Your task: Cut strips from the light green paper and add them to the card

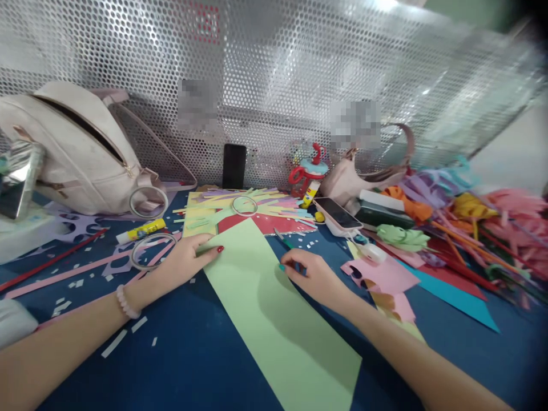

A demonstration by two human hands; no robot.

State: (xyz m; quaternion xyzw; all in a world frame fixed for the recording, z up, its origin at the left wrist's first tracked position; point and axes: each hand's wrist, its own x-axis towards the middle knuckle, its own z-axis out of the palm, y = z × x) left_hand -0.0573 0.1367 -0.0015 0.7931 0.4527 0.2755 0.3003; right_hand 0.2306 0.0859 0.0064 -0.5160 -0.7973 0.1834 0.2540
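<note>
A long sheet of light green paper (257, 285) lies slantwise before me, its far corner over the craft pile. My left hand (182, 262) grips its left edge near the far end, thumb on top and the other fingers partly hidden. At the right edge, my right hand (314, 277) has its fingers curled, thumb and index finger closed at the paper's border. Just beyond those knuckles shows a slim green tool with a grey pointed tip (283, 237); its other end is hidden. Past the sheet lie red paper (231, 223) and many thin pastel paper strips (274, 201).
Tape rolls (153, 252) and a yellow glue stick (141, 231) lie left, below a pale backpack (81, 142). A phone (234, 165) leans on the perforated metal panel. Rightward are a red-handled cup (308, 174), another phone (338, 213), pink scraps (385, 274) and crumpled coloured paper (509, 222).
</note>
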